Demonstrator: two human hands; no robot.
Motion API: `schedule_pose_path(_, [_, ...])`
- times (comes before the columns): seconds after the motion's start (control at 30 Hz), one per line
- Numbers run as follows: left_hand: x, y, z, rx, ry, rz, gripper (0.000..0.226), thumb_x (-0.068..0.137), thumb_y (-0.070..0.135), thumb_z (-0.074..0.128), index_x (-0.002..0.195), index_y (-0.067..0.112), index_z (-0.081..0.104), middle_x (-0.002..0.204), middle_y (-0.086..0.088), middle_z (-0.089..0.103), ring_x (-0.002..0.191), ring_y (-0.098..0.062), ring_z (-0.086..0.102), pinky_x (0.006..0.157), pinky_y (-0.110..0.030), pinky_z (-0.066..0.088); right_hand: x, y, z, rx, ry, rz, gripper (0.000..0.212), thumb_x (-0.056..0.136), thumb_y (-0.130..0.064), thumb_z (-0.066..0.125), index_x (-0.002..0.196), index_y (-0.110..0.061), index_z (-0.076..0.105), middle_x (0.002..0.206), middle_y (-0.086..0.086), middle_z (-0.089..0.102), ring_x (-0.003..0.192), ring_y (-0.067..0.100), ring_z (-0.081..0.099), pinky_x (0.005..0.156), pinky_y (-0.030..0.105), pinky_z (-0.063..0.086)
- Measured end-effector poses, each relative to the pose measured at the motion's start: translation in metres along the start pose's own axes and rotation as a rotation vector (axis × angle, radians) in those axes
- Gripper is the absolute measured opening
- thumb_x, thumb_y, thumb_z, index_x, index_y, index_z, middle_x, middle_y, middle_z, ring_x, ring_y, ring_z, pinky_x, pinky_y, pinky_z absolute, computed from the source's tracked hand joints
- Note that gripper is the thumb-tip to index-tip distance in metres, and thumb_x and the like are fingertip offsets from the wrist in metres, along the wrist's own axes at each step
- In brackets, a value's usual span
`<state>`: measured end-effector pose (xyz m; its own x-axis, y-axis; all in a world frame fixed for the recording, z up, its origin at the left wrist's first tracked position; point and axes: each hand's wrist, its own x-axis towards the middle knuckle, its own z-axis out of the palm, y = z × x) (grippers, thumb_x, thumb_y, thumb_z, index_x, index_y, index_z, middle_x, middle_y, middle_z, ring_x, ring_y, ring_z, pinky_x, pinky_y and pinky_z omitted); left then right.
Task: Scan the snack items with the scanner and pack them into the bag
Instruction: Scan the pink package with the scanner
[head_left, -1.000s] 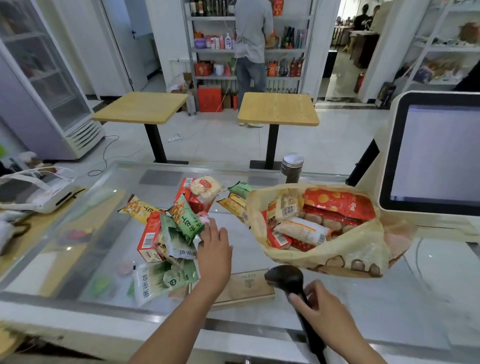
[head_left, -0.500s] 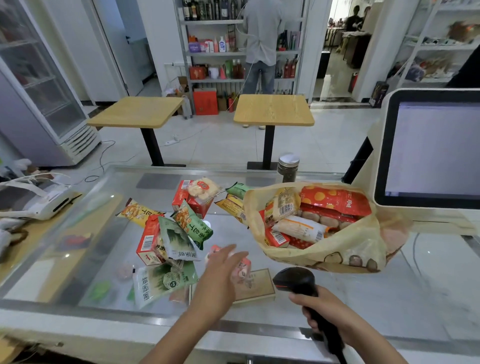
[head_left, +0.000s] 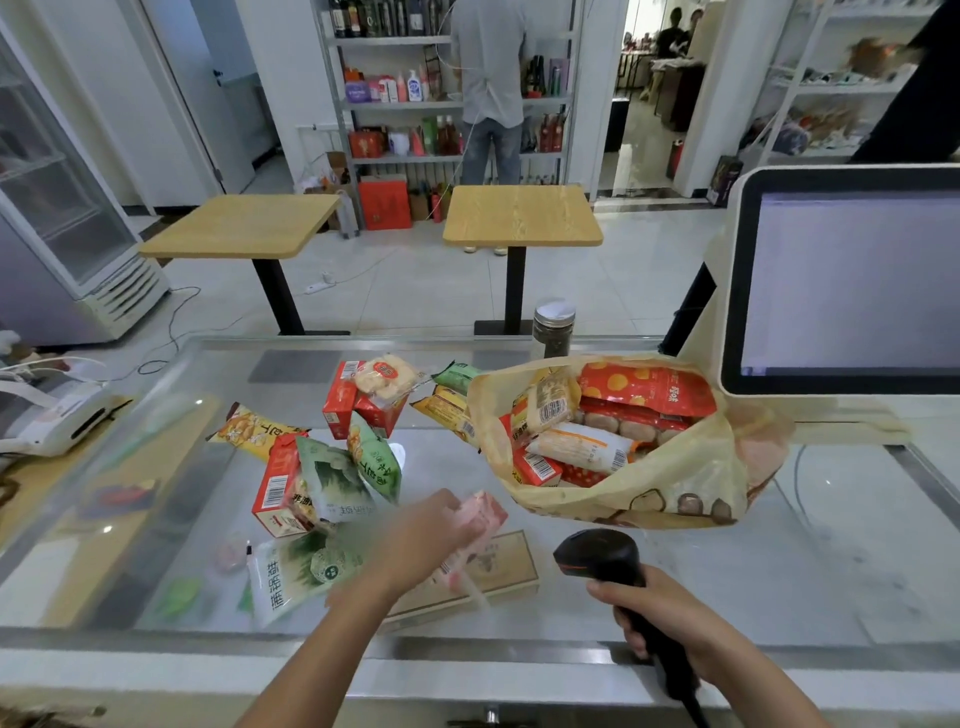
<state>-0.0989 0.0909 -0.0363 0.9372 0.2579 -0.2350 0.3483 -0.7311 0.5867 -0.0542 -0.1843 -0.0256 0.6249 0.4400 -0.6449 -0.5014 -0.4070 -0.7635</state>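
While the black handheld scanner (head_left: 597, 558) is gripped round its handle by the right hand (head_left: 662, 616), with all fingers curled about the shaft, its head is held above the glass counter (head_left: 810, 571) and is turned toward the left. A pink snack packet (head_left: 485, 514) is held in the left hand (head_left: 431, 540), just to the left of the scanner head and over a flat wooden box (head_left: 511, 564) that lies on the counter. The packet and the hand are blurred, so the grip appears to be a pinch between thumb and fingers, and the print cannot be read.

The yellow plastic bag (head_left: 649, 493) is seen open on the counter, behind the scanner and to the right of the held packet. It is filled with snacks, among them a red packet with orange dots (head_left: 649, 387) and several wrappers with barcodes.

The unpacked snacks are heaped to the left of the bag: a red carton (head_left: 275, 486), green packets (head_left: 374, 460), a yellow packet (head_left: 249, 428) and a green-and-white packet (head_left: 291, 571) nearest the counter's front edge. A lidded jar (head_left: 553, 327) stands behind the bag, and a monitor (head_left: 852, 280) is seen at the right.
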Motion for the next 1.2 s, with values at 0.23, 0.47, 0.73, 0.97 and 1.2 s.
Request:
schedule_pose_path(0.23, [-0.012,-0.026,0.009,-0.173,0.276,0.011,0.074,0.081,0.079,0.020,0.085,0.020,0.064,0.079,0.001,0.056,0.069,-0.010,0.052,0.057,-0.026,0.034,0.004,0.001,0.000,-0.011,0.008,-0.009,0.026,0.087,-0.020,0.068,0.098,-0.003,0.052,0.053,0.005,0.049,0.042,0.016,0.042,0.044,0.027,0.036])
schedule_pose_path(0.47, [-0.043,-0.030,0.031,0.111,0.372,0.175,0.064,0.082,0.044,0.066,0.137,0.024,0.043,0.120,0.002,0.050,0.098,-0.008,0.047,0.061,-0.014,0.039,0.008,-0.001,0.002,0.009,0.005,0.005,0.027,0.087,-0.019,0.068,0.103,-0.004,0.052,0.055,0.006,0.049,0.043,0.016,0.042,0.043,0.026,0.036])
schedule_pose_path(0.73, [-0.038,-0.013,0.012,-1.034,0.163,-0.376,0.025,0.098,0.026,0.046,0.094,0.009,0.064,0.088,-0.025,0.069,0.052,-0.020,0.060,0.043,-0.023,0.047,0.007,-0.002,0.002,0.010,0.003,0.013,0.027,0.086,-0.019,0.069,0.101,-0.004,0.052,0.056,0.007,0.050,0.043,0.016,0.042,0.044,0.027,0.036])
schedule_pose_path(0.97, [-0.042,-0.025,0.013,0.236,0.392,-0.309,0.039,0.099,0.046,0.024,0.105,0.016,0.048,0.086,-0.006,0.065,0.074,-0.026,0.064,0.058,-0.031,0.048,0.006,-0.003,0.002,-0.004,0.005,0.001,0.028,0.086,-0.020,0.069,0.102,-0.003,0.052,0.055,0.006,0.050,0.043,0.016,0.042,0.044,0.026,0.036])
schedule_pose_path(1.2, [-0.063,-0.032,0.046,0.195,0.439,0.307,0.063,0.074,0.065,0.050,0.121,0.023,0.051,0.109,0.003,0.056,0.093,-0.008,0.050,0.068,-0.019,0.043,0.006,-0.003,0.002,0.000,0.007,0.002,0.029,0.087,-0.019,0.068,0.106,-0.004,0.052,0.056,0.007,0.050,0.044,0.017,0.042,0.044,0.026,0.036])
